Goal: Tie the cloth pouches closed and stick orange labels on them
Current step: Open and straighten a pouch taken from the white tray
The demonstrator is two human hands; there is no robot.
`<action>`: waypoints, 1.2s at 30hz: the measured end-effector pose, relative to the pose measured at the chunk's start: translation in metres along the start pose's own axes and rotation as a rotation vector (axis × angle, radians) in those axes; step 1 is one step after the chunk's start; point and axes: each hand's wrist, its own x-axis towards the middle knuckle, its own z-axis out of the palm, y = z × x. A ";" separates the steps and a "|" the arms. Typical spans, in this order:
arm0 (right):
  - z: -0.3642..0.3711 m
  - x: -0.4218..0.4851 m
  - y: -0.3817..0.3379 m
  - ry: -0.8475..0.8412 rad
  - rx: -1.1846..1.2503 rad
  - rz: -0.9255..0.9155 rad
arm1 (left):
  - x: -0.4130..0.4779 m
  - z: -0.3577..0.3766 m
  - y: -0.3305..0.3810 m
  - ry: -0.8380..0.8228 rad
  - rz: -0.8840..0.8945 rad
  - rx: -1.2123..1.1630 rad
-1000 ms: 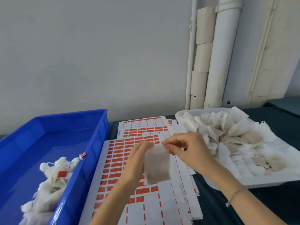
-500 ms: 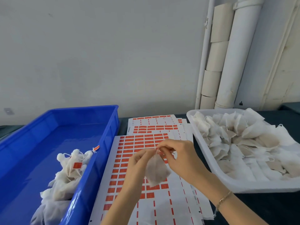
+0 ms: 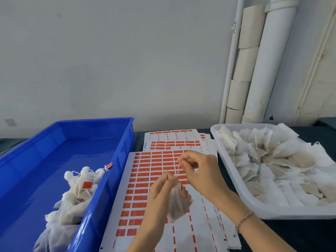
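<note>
A small white cloth pouch (image 3: 177, 204) hangs above the label sheets in the middle. My left hand (image 3: 160, 193) pinches its gathered neck between fingertips. Up and to the right of that neck, my right hand (image 3: 198, 171) pinches the pouch's thin drawstring (image 3: 178, 168), which runs taut between both hands. Sheets of orange labels (image 3: 145, 179) lie flat on the dark table beneath the hands; many label slots on the lower right are bare.
A blue crate (image 3: 116, 160) at the left holds several tied pouches with orange labels (image 3: 78, 193). A white tray (image 3: 229, 171) at the right is heaped with untied pouches (image 3: 272, 160). White pipes (image 3: 263, 70) run up the wall behind.
The flat pouch has been gathered at its mouth. My right hand has drawn the string up and away from my left, pulling it taut. The camera view has shifted left.
</note>
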 end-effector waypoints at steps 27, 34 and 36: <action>0.002 -0.013 0.018 -0.124 -0.138 0.144 | 0.007 -0.021 -0.002 -0.055 0.181 -0.170; 0.006 -0.030 0.010 -0.302 -0.076 0.168 | 0.008 -0.024 -0.018 0.073 0.559 0.554; 0.004 -0.030 0.005 -0.316 -0.035 0.173 | 0.008 -0.022 -0.021 0.045 0.651 0.699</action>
